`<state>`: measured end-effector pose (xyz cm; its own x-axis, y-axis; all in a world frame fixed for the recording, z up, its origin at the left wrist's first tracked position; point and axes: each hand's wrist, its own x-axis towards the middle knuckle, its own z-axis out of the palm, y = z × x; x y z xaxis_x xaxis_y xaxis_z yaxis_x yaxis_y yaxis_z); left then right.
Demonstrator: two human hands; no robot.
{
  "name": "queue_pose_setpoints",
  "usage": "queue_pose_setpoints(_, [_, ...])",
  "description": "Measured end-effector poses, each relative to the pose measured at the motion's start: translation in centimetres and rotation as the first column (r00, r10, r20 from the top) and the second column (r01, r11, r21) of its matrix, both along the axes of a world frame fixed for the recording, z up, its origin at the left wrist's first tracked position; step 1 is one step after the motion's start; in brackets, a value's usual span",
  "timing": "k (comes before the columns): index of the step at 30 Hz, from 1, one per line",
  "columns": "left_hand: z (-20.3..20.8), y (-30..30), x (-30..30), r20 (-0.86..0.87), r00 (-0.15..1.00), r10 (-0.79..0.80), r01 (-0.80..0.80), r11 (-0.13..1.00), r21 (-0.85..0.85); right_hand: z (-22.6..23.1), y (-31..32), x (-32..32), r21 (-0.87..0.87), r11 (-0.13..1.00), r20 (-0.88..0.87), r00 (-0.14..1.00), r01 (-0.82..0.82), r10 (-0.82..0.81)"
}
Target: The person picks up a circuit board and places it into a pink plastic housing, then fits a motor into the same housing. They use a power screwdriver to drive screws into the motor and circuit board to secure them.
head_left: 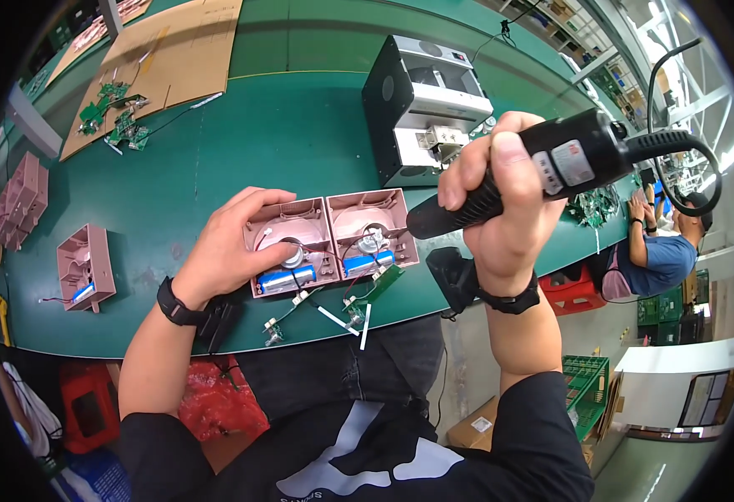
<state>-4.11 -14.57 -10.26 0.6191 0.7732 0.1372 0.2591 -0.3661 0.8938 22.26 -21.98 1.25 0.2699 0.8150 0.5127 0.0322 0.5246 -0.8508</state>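
Observation:
My right hand (509,188) is wrapped round a black corded electric screwdriver (580,155), raised above the bench at the right. Its narrower end points left and down toward two pink plastic housings; no bit can be made out. My left hand (237,238) grips the left pink housing (331,272) by its wall, thumb reaching inside to a round part. Against it stands the right pink housing (407,219). Each holds a blue battery (287,279) and wires. Small green circuit boards (381,283) on leads and white strips lie in front of the housings.
A black and silver machine (426,105) stands behind my right hand. More pink housings (85,259) sit at the left. Loose circuit boards (124,125) lie by a cardboard sheet (183,50). Another person (656,255) works at the far right, near a red stool (572,293).

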Motion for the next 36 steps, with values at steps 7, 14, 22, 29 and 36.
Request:
queue_pose_setpoints(7, [0.3,-0.3,-0.1,-0.024,1.000,0.010,-0.010,1.000,-0.018,-1.5,0.6,-0.4,-0.038,0.999,-0.001,1.000,0.008,-0.008])
queue_pose_setpoints(14, [-0.2,0.0,-0.1,-0.013,1.000,0.006,-0.006,1.000,-0.007,-2.4,1.0,-0.7,-0.050,0.999,0.026,1.000,-0.009,0.010])
queue_pose_setpoints(22, [0.1,0.0,0.0,0.020,1.000,0.008,-0.008,1.000,0.002,-2.2,0.7,-1.1,-0.036,0.999,0.073,0.997,-0.036,0.039])
queue_pose_setpoints(29, [-0.1,-0.3,-0.5,-0.028,1.000,0.002,-0.002,1.000,0.026,2.8,1.3,2.6,0.167,0.986,0.013,1.000,0.016,-0.018])
queue_pose_setpoints(36, [0.0,-0.3,-0.1,-0.015,1.000,0.016,-0.017,1.000,-0.023,3.5,5.3,6.5,0.179,0.963,0.055,0.975,0.201,-0.214])
